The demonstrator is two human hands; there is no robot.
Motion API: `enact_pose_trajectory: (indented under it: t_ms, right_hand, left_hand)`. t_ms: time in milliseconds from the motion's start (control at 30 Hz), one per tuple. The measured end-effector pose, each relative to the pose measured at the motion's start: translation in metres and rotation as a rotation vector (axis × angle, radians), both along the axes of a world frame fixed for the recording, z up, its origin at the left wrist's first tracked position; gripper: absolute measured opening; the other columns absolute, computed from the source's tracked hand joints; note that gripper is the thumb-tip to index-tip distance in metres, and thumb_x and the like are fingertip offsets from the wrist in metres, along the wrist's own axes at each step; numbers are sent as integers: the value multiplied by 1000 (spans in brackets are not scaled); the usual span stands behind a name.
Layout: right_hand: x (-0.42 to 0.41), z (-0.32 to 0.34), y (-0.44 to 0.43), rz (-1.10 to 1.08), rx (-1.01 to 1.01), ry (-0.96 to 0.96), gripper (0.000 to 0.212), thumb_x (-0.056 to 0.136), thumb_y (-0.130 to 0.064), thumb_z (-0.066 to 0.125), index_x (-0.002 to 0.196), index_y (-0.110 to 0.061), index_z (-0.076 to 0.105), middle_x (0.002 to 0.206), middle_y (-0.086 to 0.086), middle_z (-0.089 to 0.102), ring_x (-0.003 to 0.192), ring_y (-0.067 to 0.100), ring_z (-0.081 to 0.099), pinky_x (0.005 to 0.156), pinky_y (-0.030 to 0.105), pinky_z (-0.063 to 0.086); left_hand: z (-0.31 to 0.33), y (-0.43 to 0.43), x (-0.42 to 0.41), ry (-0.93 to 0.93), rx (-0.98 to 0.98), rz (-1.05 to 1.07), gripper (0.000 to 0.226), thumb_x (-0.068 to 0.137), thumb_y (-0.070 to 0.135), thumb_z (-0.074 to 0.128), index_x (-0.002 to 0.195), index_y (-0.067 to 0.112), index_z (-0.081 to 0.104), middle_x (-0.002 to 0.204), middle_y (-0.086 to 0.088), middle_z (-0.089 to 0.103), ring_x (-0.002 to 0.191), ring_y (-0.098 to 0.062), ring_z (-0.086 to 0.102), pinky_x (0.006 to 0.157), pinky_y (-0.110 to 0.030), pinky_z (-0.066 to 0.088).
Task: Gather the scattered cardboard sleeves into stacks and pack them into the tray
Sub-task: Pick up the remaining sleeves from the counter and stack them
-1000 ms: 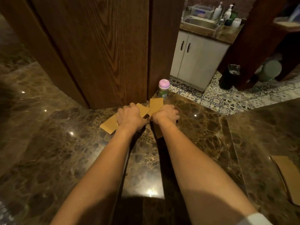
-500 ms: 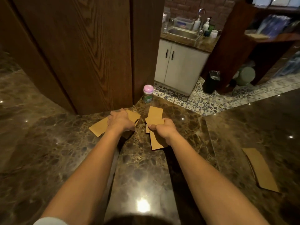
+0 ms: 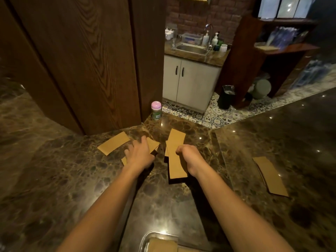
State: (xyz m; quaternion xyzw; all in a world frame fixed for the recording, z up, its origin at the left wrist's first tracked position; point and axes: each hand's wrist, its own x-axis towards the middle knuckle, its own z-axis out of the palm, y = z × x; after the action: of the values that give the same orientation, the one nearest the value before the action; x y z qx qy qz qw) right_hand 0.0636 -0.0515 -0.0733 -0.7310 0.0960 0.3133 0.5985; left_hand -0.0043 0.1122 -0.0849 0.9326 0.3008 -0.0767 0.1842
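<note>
Head | right hand pulled sleeve stack nearer | tray now visible

Dim warm light, ceiling glare on marble countertop; edges warped, soft

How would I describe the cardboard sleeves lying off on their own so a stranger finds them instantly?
Start at the dark marble counter and go to its right-hand section, past the seam. There lies a small stack of tan sleeves, long and slightly curved. Unlike the clustered sleeves near the wooden pillar, it sits alone with no hand touching it.
</note>
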Motion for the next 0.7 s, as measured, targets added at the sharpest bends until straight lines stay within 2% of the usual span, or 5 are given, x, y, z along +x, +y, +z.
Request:
enact_pose_trajectory:
  t_ms: [267,433,533,600,700]
  right_hand:
    - [-9,5,-19,-57,-3,32,22,94,-3,53,110,-1,68,86,14,68,73,29,66,62,31,53]
    - [-14,18,-24,-53,50,29,21,93,-2,48,103,-2,67,87,15,67,76,30,65,69,34,54]
    - [-26,31,-22,-15,144,-5,23,95,0,49,99,-5,71,93,14,74,82,29,70,77,40,59]
    - [-39,41,-20,0,175,-119,25,97,-5,53,108,-14,73,103,10,78,94,27,74,87,43,60]
    - [-56,60,-28,6,192,-353,31,99,-9,58,121,-28,69,111,-3,78,106,17,73,91,37,60]
  left_hand:
    - [5,-19,9,-34,-344,167,61,98,34,50,147,13,20,146,-26,28,129,-49,41,110,-50,35]
    - [4,-30,17,-173,-779,262,113,63,89,63,148,16,40,149,-9,50,134,-30,50,113,-46,39]
    - [31,-47,9,-300,-1289,311,78,74,75,67,127,17,68,118,-9,73,104,-27,70,88,-39,55]
    - [52,-62,-1,-442,-1421,288,47,96,52,57,121,15,72,115,-15,75,101,-29,71,84,-40,56]
    - [74,-73,-20,-598,-1581,236,33,103,32,49,113,12,74,106,-15,75,93,-28,72,86,-42,55]
